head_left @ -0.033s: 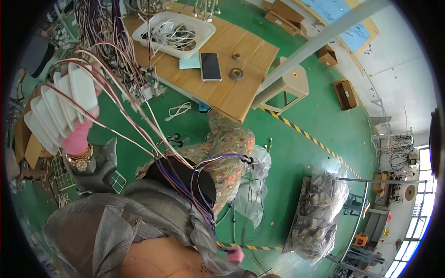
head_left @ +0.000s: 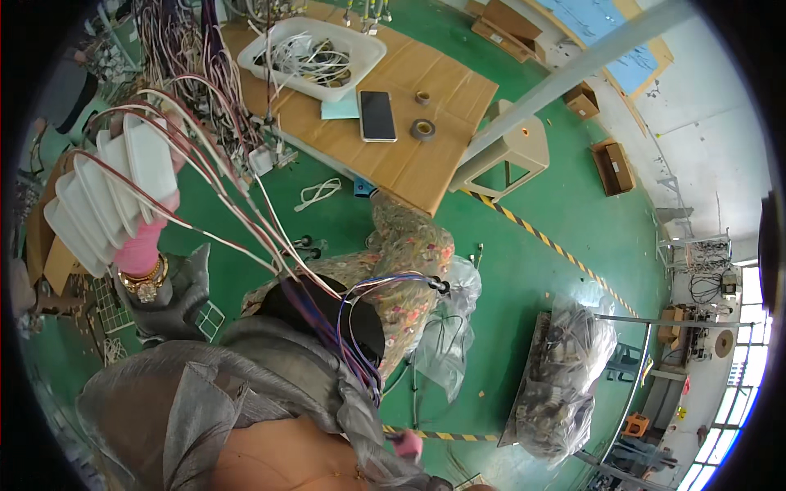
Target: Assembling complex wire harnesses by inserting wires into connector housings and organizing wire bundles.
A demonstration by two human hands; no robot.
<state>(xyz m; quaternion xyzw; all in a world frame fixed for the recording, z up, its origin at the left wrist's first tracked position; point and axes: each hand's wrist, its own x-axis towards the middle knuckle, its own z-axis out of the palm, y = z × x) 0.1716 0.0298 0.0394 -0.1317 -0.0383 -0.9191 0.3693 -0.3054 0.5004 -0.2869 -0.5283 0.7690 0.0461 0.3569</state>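
At the left, my left hand (head_left: 141,250), in a pink glove with a gold bracelet at the wrist, is beside several white plastic tray-like pieces (head_left: 123,184). Those pieces hide its fingers. Red-brown and white wires (head_left: 225,196) loop over the trays and run down to my lap, where they join a blue, purple and white bundle (head_left: 336,331). A black connector (head_left: 440,285) ends one branch at my knee. Low in view, my right hand (head_left: 407,444), also pink-gloved and slightly blurred, is closed by the lower end of the bundle, partly covered by my clothing.
A cardboard-topped table (head_left: 409,176) ahead carries a white bin (head_left: 360,69) of cables, a phone (head_left: 377,116) and tape rolls (head_left: 422,129). Beyond its corner is a beige stool (head_left: 524,151). Plastic-wrapped goods (head_left: 561,393) lie at right. Many wires (head_left: 188,57) hang far left.
My right hand has shifted slightly left, and the wire bundle over my lap is blurred with motion. My left hand keeps its place beside the trays. The whole view has shifted slightly.
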